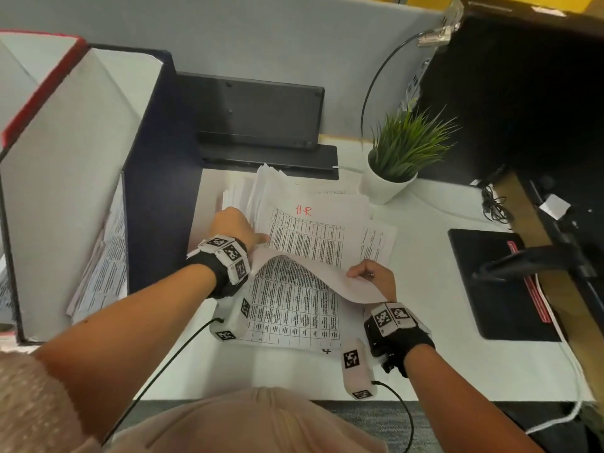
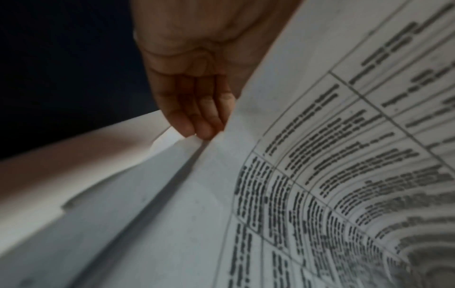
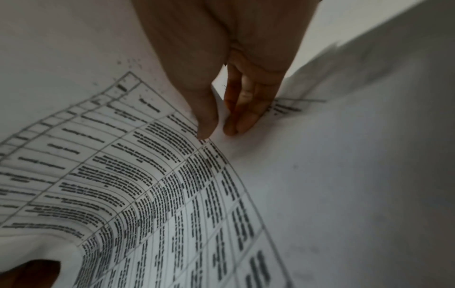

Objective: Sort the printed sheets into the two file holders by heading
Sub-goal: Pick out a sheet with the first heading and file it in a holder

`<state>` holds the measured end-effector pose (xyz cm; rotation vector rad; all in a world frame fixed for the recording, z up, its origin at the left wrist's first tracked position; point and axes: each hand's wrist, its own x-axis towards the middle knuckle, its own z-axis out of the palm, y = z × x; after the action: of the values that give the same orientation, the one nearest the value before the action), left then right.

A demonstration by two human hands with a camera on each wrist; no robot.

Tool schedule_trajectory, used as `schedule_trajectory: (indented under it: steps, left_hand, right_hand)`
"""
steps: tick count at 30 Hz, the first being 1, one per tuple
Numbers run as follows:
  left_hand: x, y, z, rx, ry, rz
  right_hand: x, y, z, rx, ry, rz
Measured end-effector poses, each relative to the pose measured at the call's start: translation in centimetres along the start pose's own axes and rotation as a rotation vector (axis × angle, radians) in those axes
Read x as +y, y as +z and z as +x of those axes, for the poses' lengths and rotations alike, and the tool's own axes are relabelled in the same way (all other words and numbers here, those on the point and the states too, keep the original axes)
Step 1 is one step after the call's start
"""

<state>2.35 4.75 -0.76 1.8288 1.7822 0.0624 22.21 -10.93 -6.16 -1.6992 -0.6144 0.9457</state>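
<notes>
Your right hand [image 1: 372, 277] pinches the near edge of a printed sheet [image 1: 313, 237] between thumb [image 3: 204, 109] and fingers [image 3: 246, 115], curling that edge up and back so its blank underside shows; your left hand [image 1: 233, 225] rests with fingers [image 2: 197, 109] nearly straight at the sheet's left edge, their tips touching the paper, and whether they grip it you cannot tell from the pictures; the sheet carries a table of small print and the red handwritten heading "HR" near its far edge; it lies on top of a loose stack of printed sheets [image 1: 294, 308] on the white desk [image 1: 425, 354]; taking the stack as your landmark, a tall file holder [image 1: 75, 178] with a dark spine stands just to its left with some sheets already inside; a second holder with a red edge [image 1: 42, 89] stands beyond that one; a potted green plant [image 1: 395, 158] sits behind and right of the stack; a black mat [image 1: 490, 282] lies well to its right.
</notes>
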Motion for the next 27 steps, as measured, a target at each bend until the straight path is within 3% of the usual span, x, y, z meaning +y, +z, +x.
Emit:
schedule_trajectory:
  steps: [3, 8, 15, 18, 22, 27]
  left_hand:
    - [-0.3, 0.3, -0.2, -0.007, 0.045, -0.043]
    - [-1.1, 1.0, -0.5, 0.06, 0.136, -0.076]
    - [-2.7, 2.0, -2.0, 0.312, 0.387, -0.265]
    - [-2.9, 1.8, -2.0, 0.306, 0.388, -0.278]
    - [-2.6, 1.5, -2.4, 0.315, 0.513, -0.354]
    - [-2.5, 1.6, -2.8, 0.055, 0.445, -0.681]
  right_hand:
    - [-0.3, 0.2, -0.4, -0.012, -0.058, -0.074]
    - [0.0, 0.7, -0.3, 0.087, -0.07, -0.155]
    - [0.1, 0.3, 0.7, 0.108, 0.065, -0.02]
    - [0.2, 0.0, 0.7, 0.065, -0.028, -0.133]
    - [-0.2, -0.2, 0.8, 0.06, -0.097, -0.249]
    - [-1.2, 0.2, 0.0, 0.088, -0.005, 0.018]
